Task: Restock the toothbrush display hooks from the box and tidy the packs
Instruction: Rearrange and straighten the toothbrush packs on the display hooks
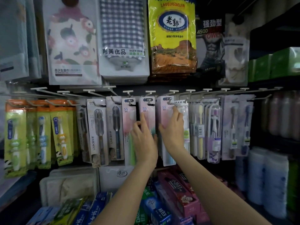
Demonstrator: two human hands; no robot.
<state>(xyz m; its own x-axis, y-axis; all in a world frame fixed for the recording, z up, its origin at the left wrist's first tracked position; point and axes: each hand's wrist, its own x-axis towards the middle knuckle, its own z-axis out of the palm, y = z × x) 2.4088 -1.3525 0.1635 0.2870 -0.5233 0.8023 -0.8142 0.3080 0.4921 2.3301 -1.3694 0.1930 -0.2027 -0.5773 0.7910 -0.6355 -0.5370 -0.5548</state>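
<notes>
Both arms reach up to the row of hooks where pink toothbrush packs hang. The left hand lies with fingers straight, its grip released, forefinger pressed to the middle pink pack. The right hand rests flat on the next pink pack, fingers spread and holding nothing. Toothpaste boxes lie on the shelf below.

toothbrush packs on hooks, towels above, toothpaste boxes below
</notes>
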